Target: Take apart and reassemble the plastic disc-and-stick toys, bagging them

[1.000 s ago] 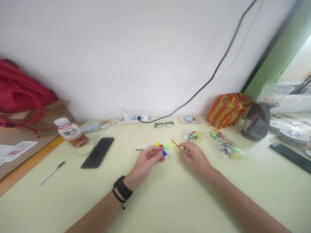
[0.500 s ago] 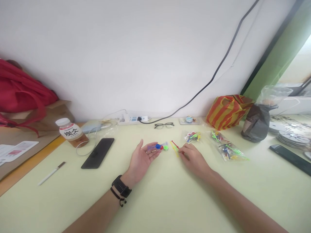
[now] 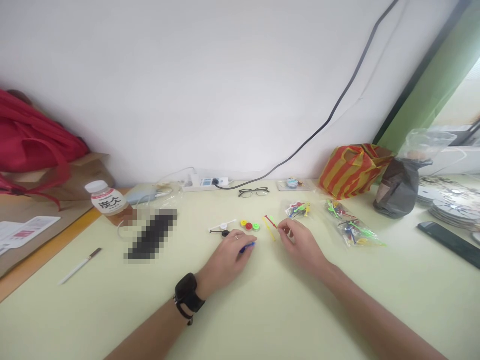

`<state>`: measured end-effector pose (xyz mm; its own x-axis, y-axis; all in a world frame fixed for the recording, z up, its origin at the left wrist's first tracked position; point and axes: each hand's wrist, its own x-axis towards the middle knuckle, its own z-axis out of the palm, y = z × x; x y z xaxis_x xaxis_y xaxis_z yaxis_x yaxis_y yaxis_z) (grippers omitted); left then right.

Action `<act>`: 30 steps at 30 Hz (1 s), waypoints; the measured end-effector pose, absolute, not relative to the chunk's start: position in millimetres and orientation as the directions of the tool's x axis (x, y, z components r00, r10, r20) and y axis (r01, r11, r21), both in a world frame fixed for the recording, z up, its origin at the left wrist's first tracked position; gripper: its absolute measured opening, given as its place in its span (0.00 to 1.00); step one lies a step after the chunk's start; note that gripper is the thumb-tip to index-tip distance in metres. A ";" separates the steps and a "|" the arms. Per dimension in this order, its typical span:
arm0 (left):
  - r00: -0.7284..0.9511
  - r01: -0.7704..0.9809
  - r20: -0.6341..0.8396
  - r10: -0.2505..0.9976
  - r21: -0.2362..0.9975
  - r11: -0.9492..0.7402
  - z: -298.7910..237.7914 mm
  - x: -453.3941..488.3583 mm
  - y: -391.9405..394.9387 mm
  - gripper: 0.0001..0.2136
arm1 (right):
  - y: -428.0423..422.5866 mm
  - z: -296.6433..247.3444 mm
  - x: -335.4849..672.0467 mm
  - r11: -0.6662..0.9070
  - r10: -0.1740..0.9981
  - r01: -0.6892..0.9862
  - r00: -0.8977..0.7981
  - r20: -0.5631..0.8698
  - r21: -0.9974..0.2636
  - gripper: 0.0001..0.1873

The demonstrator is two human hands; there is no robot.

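Note:
My left hand [image 3: 229,256] is turned palm down, its fingers closed on a small blue plastic stick [image 3: 247,246]. Whether the blue disc is still joined to that stick is hidden. Just beyond the fingertips sit a yellow disc [image 3: 243,223], a red disc [image 3: 248,226] and a green disc [image 3: 256,227], close together. A white stick piece [image 3: 228,223] and a black stick piece [image 3: 216,232] lie behind my left hand. My right hand [image 3: 300,243] pinches the end of a thin red plastic stick [image 3: 269,221], beside a yellow stick [image 3: 271,233].
Clear packets of coloured plastic parts [image 3: 298,209] lie to the right, with more packets [image 3: 354,232] beyond. Eyeglasses [image 3: 254,192] and a power strip [image 3: 205,184] are at the wall. A drink bottle [image 3: 108,202], a pixelated dark object [image 3: 152,235] and a pen [image 3: 80,266] are left.
My left hand has turned from palm up to palm down and come nearer to me with the blue piece, uncovering the yellow disc and the white and black pieces. My right hand barely moves.

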<state>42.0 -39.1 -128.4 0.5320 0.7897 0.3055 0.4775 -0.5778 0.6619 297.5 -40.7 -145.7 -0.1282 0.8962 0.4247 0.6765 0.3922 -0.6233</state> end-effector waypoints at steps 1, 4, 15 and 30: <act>0.569 0.486 0.345 0.746 0.591 -0.644 -127.8 41.0 -40.2 0.13 | -40.8 -146.0 296.9 0.402 0.888 0.671 -0.121 0.444 -0.623 0.05; 0.612 0.497 0.415 0.673 0.460 -0.736 -128.0 37.6 -39.6 0.16 | -41.5 -144.8 295.3 0.459 0.844 0.669 -0.123 0.522 -0.585 0.13; 0.295 0.815 0.535 0.792 0.292 -0.501 -134.9 23.9 -20.9 0.22 | -41.8 -141.9 295.8 0.540 0.780 0.670 -0.172 0.601 -0.509 0.08; 0.245 0.920 0.408 0.879 0.187 -0.344 -135.4 21.8 -18.6 0.13 | -46.3 -140.9 289.2 0.501 0.848 0.596 -0.196 0.492 -0.627 0.08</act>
